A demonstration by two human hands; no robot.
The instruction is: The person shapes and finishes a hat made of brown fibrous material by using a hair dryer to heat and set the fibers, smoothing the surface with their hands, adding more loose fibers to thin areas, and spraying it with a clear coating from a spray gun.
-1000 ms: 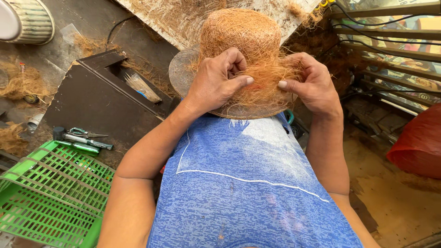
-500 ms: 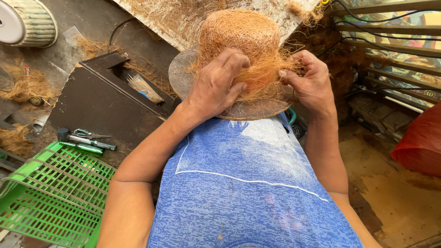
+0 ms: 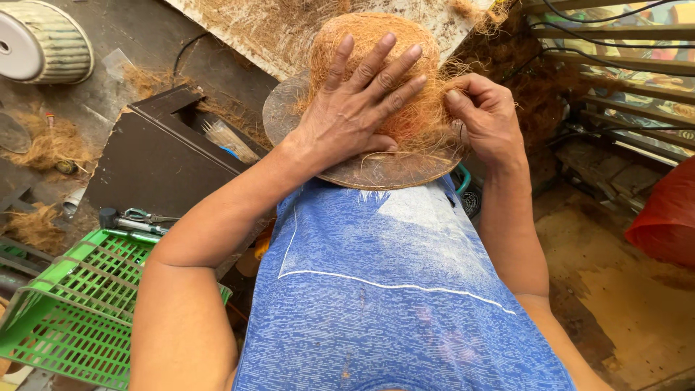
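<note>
Where left hand (image 3: 355,108) hides fibre dome (image 3: 427,116), right hand (image 3: 485,119) pinching

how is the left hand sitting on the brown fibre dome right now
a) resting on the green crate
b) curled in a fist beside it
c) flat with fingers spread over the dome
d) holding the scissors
c: the left hand lies open with its fingers spread across the fibre dome, while the right hand pinches loose fibres at the dome's side.
</note>
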